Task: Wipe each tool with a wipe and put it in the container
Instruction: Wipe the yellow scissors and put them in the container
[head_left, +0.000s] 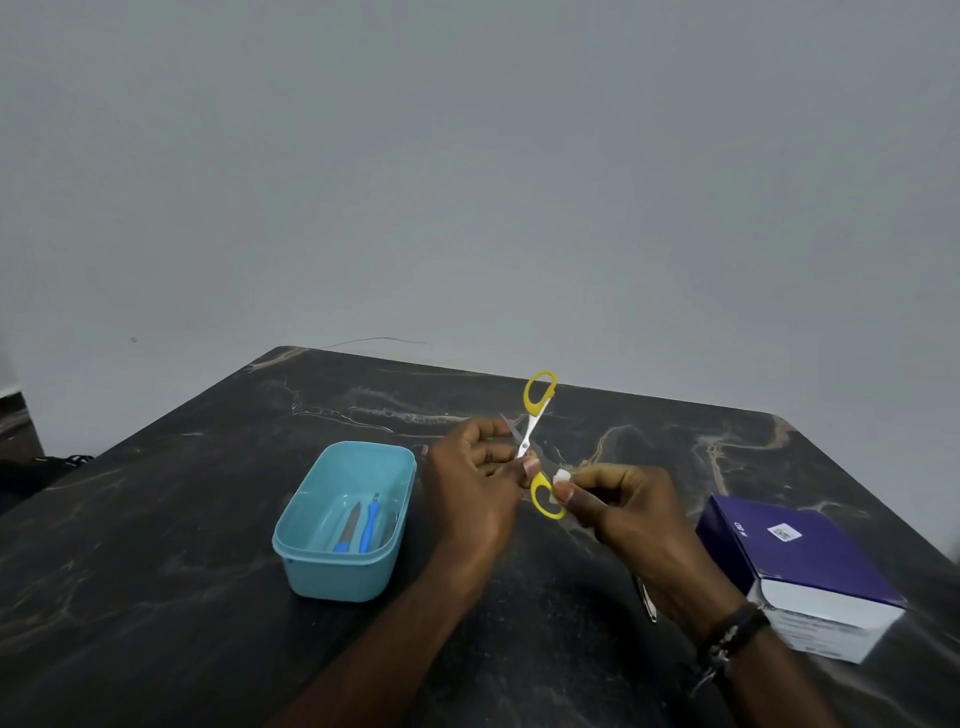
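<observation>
Above a dark marbled counter (156, 597), the person holds a pair of yellow-handled scissors (530, 441) in the air between both hands. The left hand (478, 478) has its fingers curled round the scissors near the pivot, thumb pressing on the metal just above the lower handle loop, so its grip is closed on the tool. The scissors are spread open: one yellow loop stands up and away from the person, the other sits low between the two hands, and a blade tip shows past the left fingers. The right hand (618, 504) pinches a small white wipe (562, 476) between thumb and fingers and holds it against the lower yellow loop; a dark beaded band circles that wrist. To the left of the hands, resting on the counter, stands a light blue container (311, 566), open at the top, with two blue-handled tools (358, 525) lying side by side on its floor. To the right sits a purple and white box (810, 566). A thin metal tool (647, 603) lies on the counter, mostly hidden beneath the right wrist.
</observation>
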